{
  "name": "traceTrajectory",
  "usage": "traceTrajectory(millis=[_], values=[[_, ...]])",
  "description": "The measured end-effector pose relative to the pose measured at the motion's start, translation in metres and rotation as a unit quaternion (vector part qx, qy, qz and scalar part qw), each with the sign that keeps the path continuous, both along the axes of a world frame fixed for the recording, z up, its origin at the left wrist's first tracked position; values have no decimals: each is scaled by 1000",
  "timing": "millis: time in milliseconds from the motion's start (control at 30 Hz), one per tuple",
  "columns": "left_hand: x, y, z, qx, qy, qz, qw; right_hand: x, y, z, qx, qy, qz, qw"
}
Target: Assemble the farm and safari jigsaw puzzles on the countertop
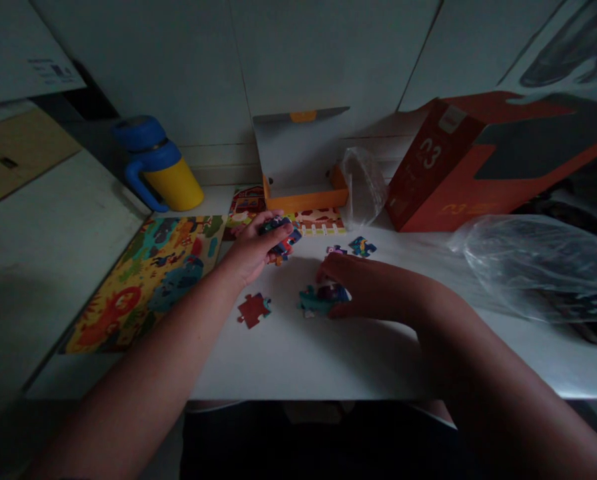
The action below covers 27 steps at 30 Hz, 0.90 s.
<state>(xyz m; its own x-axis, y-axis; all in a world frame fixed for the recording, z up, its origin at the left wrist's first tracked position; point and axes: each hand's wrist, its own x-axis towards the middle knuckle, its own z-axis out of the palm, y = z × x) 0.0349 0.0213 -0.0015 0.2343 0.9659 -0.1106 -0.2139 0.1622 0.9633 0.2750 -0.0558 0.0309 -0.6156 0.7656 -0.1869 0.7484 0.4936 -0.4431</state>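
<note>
My left hand [258,245] is closed around several dark, colourful jigsaw puzzle pieces [284,241], its thumb pressing on top. An orange-brown piece pokes out below its fingers. To the right, my right hand [343,283] curls down over the table, thumb and fingers around a purple-and-white puzzle piece [332,291]. Partly under that piece lies a teal puzzle piece [312,303]. A red-brown puzzle piece [253,311] lies alone between my arms. Beyond my right hand are a blue-and-yellow puzzle piece [362,247] and a partly hidden pinkish one [335,251].
A yellow animal puzzle [148,267] lies at left, below a blue-and-yellow mug [166,170]. Behind my hands are a farm-picture sheet [323,223] and an open orange-edged box [306,200]. Clear plastic bags [366,187] and a large red box [443,167] stand right.
</note>
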Motion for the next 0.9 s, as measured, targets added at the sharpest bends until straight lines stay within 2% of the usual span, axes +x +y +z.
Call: traceTrajectory(millis=[100, 167, 233, 333, 467, 633, 900], values=[[0, -1, -1, -2, 3, -10, 1000, 6, 9, -1, 55, 57, -58, 995], [3, -4, -1, -3, 6, -15, 1000, 4, 13, 0, 104, 134, -119, 978], [7, -7, -1, 1, 7, -24, 1000, -2, 15, -1, 143, 215, -152, 954], [13, -13, -1, 15, 0, -49, 999, -11, 16, -4, 173, 280, -121, 936], [15, -16, -1, 15, 3, -75, 997, -14, 19, -11, 182, 281, -71, 940], [9, -14, 2, -20, 12, -104, 994, -12, 21, -14, 186, 285, -84, 937], [5, -9, 4, -46, -28, -74, 996, -11, 21, -14, 175, 327, -151, 916]])
